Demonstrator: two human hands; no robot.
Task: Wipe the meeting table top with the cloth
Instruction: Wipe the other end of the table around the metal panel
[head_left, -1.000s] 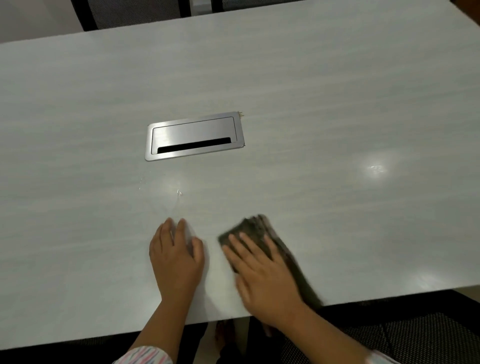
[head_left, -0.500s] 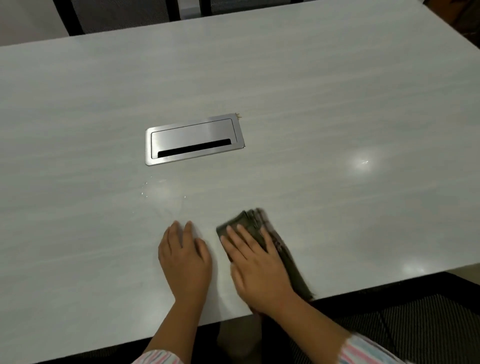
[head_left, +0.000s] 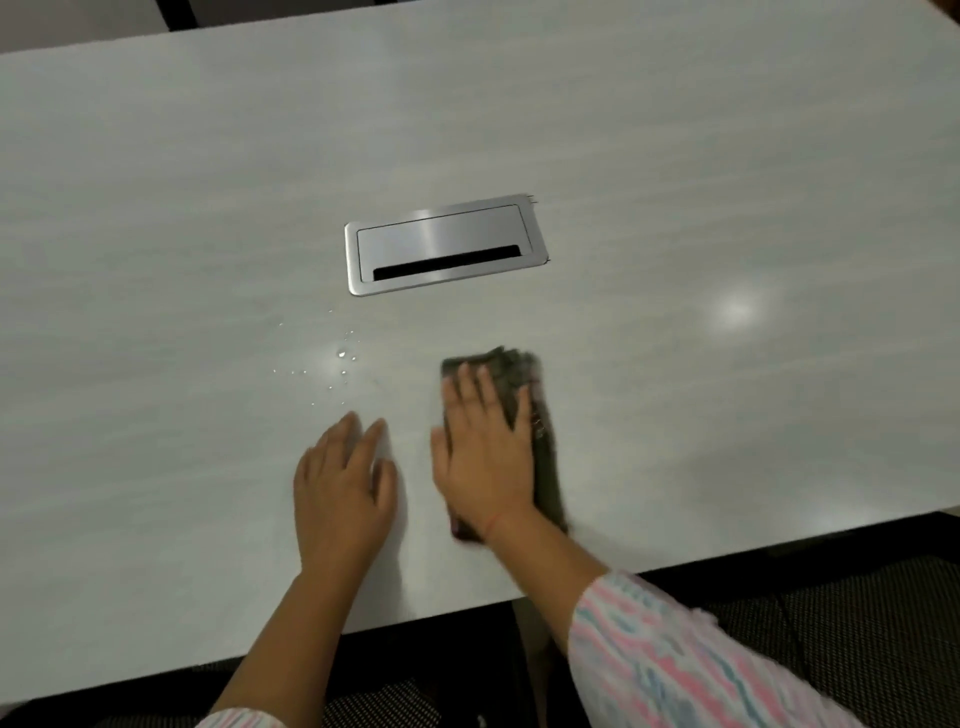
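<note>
Two hands: both lie flat on the table top (head_left: 675, 156), near its front edge.
Left hand (head_left: 340, 493): fingers straight, holding nothing, resting on the bare surface.
Right hand (head_left: 485, 457): palm and straight fingers press the cloth (head_left: 511, 369) down, not curled round it.
Cloth's place: dark and folded, in front of the metal cable hatch (head_left: 447, 244).
Left to do: water droplets (head_left: 340, 358) sit unwiped just left of the cloth; most of the top probably remains.

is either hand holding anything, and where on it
Nothing is gripped. The right hand presses flat on the cloth; the left hand rests on the table.
</note>
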